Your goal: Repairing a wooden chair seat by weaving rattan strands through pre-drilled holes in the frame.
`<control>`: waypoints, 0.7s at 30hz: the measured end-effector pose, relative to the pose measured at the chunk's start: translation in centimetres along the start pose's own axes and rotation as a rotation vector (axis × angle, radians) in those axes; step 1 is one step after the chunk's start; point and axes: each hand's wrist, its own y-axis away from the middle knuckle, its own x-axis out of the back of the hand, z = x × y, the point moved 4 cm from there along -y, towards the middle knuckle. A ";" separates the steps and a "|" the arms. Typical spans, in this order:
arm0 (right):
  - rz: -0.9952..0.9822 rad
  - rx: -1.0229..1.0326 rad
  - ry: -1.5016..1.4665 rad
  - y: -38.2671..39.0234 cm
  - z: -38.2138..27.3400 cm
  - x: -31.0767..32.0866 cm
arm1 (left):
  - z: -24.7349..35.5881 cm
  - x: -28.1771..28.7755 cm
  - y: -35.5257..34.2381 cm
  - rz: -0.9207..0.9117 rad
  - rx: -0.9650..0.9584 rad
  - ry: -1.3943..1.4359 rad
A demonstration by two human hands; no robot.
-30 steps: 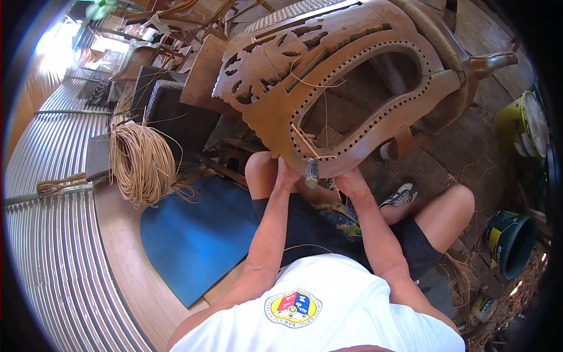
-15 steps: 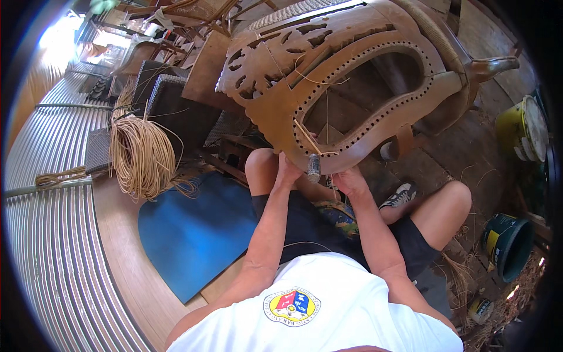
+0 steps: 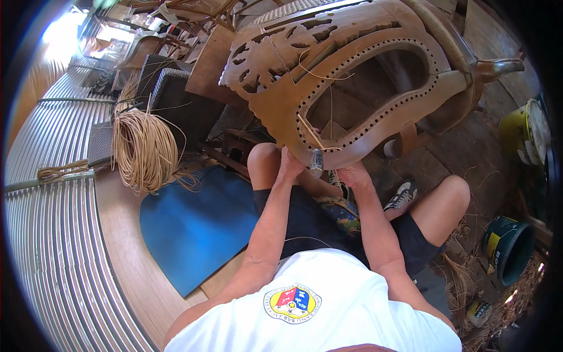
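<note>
A brown carved wooden chair frame (image 3: pixel 270 117) lies tipped over in front of me, with a row of small holes round its large curved opening. My left hand (image 3: pixel 290 164) is at its lower left edge, the fingers mostly hidden behind the wood. Under the lower rim, my right hand (image 3: pixel 353 175) has its fingers curled together; what they hold is hidden. Between my hands, a stubby grey piece like a wrapped handle (image 3: pixel 316 163) stands against the rim. A thin light stick (image 3: pixel 311 130) slants across the opening's lower left corner. A loose cane strand (image 3: pixel 322 76) curls over the frame.
A big coil of cane (image 3: pixel 146 149) hangs at left by dark woven furniture (image 3: pixel 170 100). A blue sheet (image 3: pixel 199 229) lies beside my left leg, near corrugated metal (image 3: pixel 53 246). At right are a yellow bucket (image 3: pixel 516 138) and a dark green bucket (image 3: pixel 498 246).
The view has shifted slightly. My right hand has moved a little up, closer in under the rim. My left hand stays at the frame's edge.
</note>
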 end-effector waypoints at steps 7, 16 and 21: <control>-0.063 0.053 -0.031 -0.5 0.3 1.1 | -0.1 -0.2 0.0 -0.051 -0.002 0.080; -0.228 -0.043 -0.114 0.4 -0.6 0.2 | 1.3 -0.9 0.2 -0.034 0.091 0.153; -0.134 -0.055 -0.050 -0.4 0.0 -0.1 | 0.8 -0.3 0.1 -0.011 -0.013 -0.002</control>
